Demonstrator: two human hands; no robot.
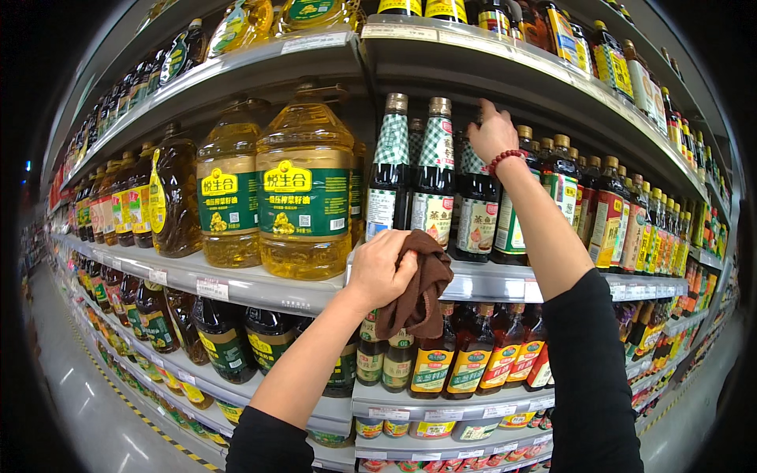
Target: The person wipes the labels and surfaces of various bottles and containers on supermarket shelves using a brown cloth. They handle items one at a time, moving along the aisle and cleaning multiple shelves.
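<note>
My left hand point(384, 269) is closed around a bunched brown cloth point(417, 290), which hangs before the front edge of the middle shelf. My right hand point(494, 135), with a red bead bracelet at the wrist, is at the neck and cap of a dark sauce bottle point(478, 219); the fingers partly hide the cap, and whether they grip it is unclear. To its left stand two similar bottles with green checked necks, one point(436, 177) beside it and another point(390, 171) at the shelf divide. All three are upright.
Large jugs of yellow oil point(304, 189) stand left of the sauce bottles. More bottles point(609, 219) line the shelf to the right. An upper shelf point(473, 41) overhangs the right hand. Cooking wine bottles point(470, 360) fill the shelf below.
</note>
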